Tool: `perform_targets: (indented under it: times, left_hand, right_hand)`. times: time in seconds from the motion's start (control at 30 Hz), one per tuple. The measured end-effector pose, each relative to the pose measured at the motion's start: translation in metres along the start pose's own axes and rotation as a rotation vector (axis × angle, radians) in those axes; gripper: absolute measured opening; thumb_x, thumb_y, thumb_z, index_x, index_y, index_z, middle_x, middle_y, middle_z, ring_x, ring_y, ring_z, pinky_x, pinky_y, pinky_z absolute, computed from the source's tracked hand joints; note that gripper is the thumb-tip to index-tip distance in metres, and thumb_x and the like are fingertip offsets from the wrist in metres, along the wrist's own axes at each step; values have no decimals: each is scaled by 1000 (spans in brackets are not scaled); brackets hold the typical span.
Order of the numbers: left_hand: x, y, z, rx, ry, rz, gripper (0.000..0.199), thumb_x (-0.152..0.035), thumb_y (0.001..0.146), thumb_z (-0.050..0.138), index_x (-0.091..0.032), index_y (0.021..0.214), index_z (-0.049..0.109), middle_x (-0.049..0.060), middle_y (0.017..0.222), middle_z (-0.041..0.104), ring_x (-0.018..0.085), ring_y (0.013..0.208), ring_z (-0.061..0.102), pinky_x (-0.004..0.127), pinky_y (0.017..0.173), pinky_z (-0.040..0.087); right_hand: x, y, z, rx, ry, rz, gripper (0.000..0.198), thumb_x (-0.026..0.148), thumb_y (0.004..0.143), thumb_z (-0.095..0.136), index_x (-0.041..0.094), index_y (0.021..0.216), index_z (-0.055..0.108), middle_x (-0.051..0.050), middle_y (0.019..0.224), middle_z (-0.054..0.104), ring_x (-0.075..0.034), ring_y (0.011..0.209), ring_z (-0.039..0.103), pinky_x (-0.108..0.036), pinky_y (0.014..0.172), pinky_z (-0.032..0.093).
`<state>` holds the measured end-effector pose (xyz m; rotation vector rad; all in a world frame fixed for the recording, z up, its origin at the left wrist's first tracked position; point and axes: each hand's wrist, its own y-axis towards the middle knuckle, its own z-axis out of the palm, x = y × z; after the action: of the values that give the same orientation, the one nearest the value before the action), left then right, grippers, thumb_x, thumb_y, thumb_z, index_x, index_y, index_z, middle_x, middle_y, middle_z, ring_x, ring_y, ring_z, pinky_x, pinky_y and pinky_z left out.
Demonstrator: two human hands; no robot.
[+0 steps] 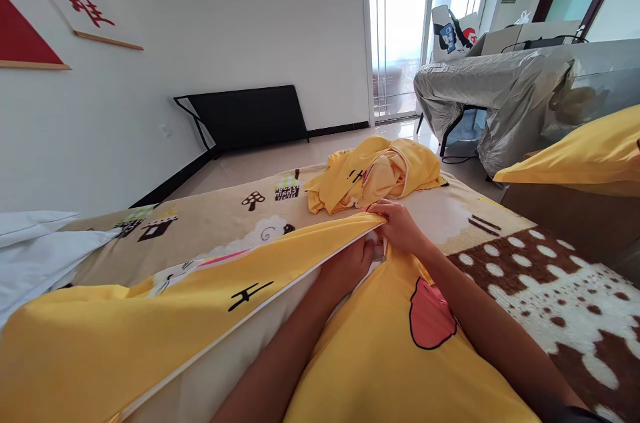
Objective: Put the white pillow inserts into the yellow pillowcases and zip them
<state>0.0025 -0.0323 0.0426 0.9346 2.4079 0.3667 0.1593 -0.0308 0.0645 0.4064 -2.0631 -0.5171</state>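
A large yellow pillowcase [190,300] with black marks and a red patch spreads before me, its long white-edged side lying open. My right hand [403,228] pinches its far corner from outside, fingers closed on the cloth. Through the opening reaches my left hand [351,262], its fingers curled at the same corner, just left of my right hand. A bit of white fabric shows beside those fingers; what they grip is mostly hidden. Pale inner cloth shows under my left forearm.
Beyond my hands, crumpled yellow bedding [377,173] lies on a patterned blanket [493,283]. White cloth [40,256] is at left, a yellow pillow [590,153] on a brown box [560,216] at right. A black folded frame [250,116] leans against the wall, near a plastic-covered table [500,86].
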Motion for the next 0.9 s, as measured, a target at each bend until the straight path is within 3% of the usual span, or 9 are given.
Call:
perform_targets:
  times: [0.23, 0.4, 0.7, 0.9]
  left_hand:
    - [2, 1, 2, -78, 0, -21, 36, -30, 92, 33, -20, 117, 57, 10, 117, 64, 25, 118, 52, 47, 109, 33]
    - [-2, 2, 0, -45, 74, -54, 35, -30, 90, 37, -20, 116, 58, 9, 111, 66, 27, 117, 53, 49, 109, 33]
    - [-5, -2, -4, 24, 288, 192, 30, -19, 88, 42, -20, 111, 61, 12, 126, 58, 29, 119, 51, 51, 106, 36]
    - [-2, -1, 0, -21, 346, 131, 35, -17, 88, 42, -23, 118, 59, 11, 119, 62, 30, 115, 54, 51, 104, 38]
  right_hand:
    - [-4, 0, -2, 41, -38, 25, 43, 1, 58, 45, 18, 84, 74, -2, 82, 61, -13, 77, 54, -21, 69, 39]
    - [-3, 0, -4, 57, -16, 1, 43, -1, 59, 43, 17, 83, 74, -2, 80, 58, -13, 77, 53, -22, 71, 38]
    - [-3, 1, -5, 73, 4, -5, 36, -1, 64, 47, 17, 81, 73, -1, 79, 58, -12, 76, 53, -21, 70, 38]
    - [-3, 1, -5, 79, -9, -8, 40, -3, 63, 46, 17, 83, 74, -2, 81, 59, -12, 77, 53, -21, 71, 38]
